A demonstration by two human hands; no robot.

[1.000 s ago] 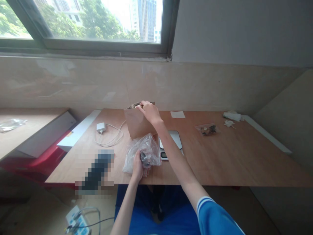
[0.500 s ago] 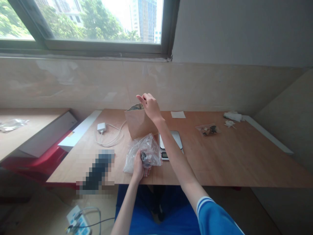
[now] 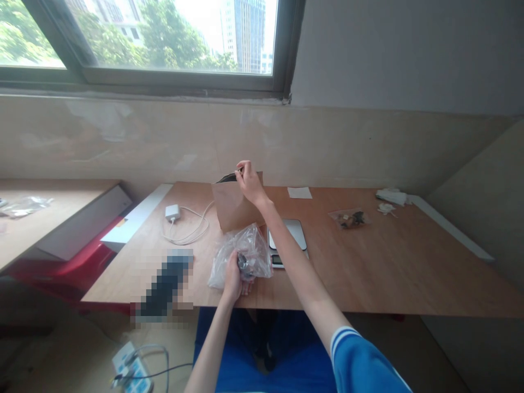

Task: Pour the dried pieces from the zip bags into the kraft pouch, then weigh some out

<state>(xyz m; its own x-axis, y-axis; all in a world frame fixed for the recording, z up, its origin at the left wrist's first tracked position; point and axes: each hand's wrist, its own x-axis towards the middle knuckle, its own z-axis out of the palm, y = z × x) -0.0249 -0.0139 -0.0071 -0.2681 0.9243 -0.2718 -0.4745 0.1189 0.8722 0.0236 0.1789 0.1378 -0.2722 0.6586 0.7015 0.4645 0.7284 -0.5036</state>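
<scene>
My left hand (image 3: 233, 278) is closed on a clear plastic bag (image 3: 223, 265) over the table's front part. Dark items show through the plastic beside my thumb. Behind it stands a brown paper bag (image 3: 233, 204), upright with its mouth open and dark contents just visible inside. My right hand (image 3: 250, 184) reaches over that mouth with its fingers curled together; what they pinch, if anything, is too small to make out. Under my right forearm lies a flat kitchen scale (image 3: 295, 233) with a small display, partly covered by the arm.
A white charger (image 3: 172, 212) with a looped cable lies left of the paper bag. A blurred dark object (image 3: 166, 286) is near the front left edge. Toward the right are a small filled plastic bag (image 3: 350, 218), white paper (image 3: 299, 192) and white gloves (image 3: 392, 196).
My right hand has dipped slightly, and its stretched thumb has drawn in toward the fingers at the paper bag's mouth. My left hand keeps its hold. The view has shifted slightly.
</scene>
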